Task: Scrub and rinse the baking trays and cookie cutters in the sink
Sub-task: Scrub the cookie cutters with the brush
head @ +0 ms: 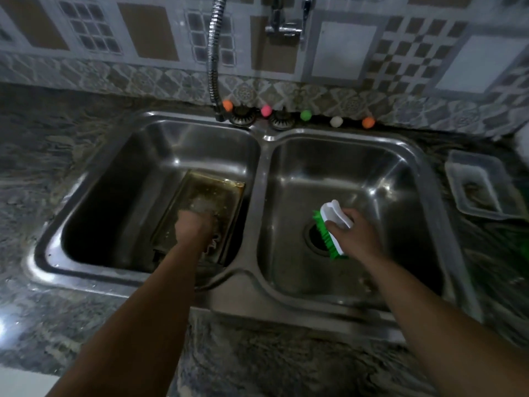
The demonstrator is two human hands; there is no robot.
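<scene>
Your counter (57,156) is dark mottled stone, and a stainless double sink (259,270) is set into it against the tiled back wall. In the left basin a baking tray (217,193) leans tilted against the wall beside the divider, its far end raised, its surface brown-stained and wet with suds. The right basin holds no tray; its drain (313,239) shows in the floor. At the counter's right edge sits a clear plastic container (475,187). A flexible metal hose (213,53) hangs from above down to the sink's back rim, where five small coloured balls (266,110) line up along the wall. Your left hand (193,229) is down on the tray's lower half with curled fingers, among foam; the blur hides whether it grips anything, so you cannot tell. Your right hand (353,233) grips a white scrub brush (333,224) with green bristles, held over the right basin above the drain, bristles facing left, not touching the tray.
</scene>
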